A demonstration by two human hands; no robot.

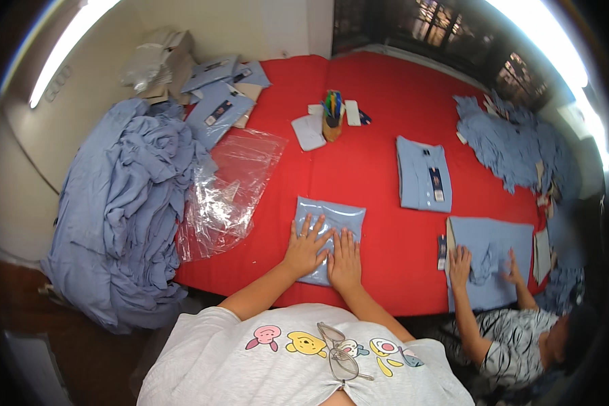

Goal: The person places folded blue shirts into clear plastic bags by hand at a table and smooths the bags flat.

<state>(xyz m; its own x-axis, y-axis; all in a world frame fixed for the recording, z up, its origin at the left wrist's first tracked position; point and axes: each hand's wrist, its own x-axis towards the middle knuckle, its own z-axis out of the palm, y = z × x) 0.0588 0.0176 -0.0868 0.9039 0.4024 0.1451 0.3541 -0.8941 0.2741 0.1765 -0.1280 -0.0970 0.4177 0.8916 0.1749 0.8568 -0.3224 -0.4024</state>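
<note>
In front of me on the red table lies a folded light-blue shirt in a clear plastic bag (340,211). My left hand (307,249) rests flat on its left half, fingers spread. Beside it my right hand (346,260) presses on the right half with fingers stretched out. Both palms touch the shiny plastic near its middle and lower edge. Left of the packed shirt, a heap of loose clear plastic bags (230,196) spreads over the cloth.
A large pile of blue garments (125,203) hangs over the table's left side. Packed shirts (218,111) lie behind it. Further back stands a pen holder (333,125). At right are a folded shirt (416,176) and a co-worker's hands (460,267) on a blue garment (504,233).
</note>
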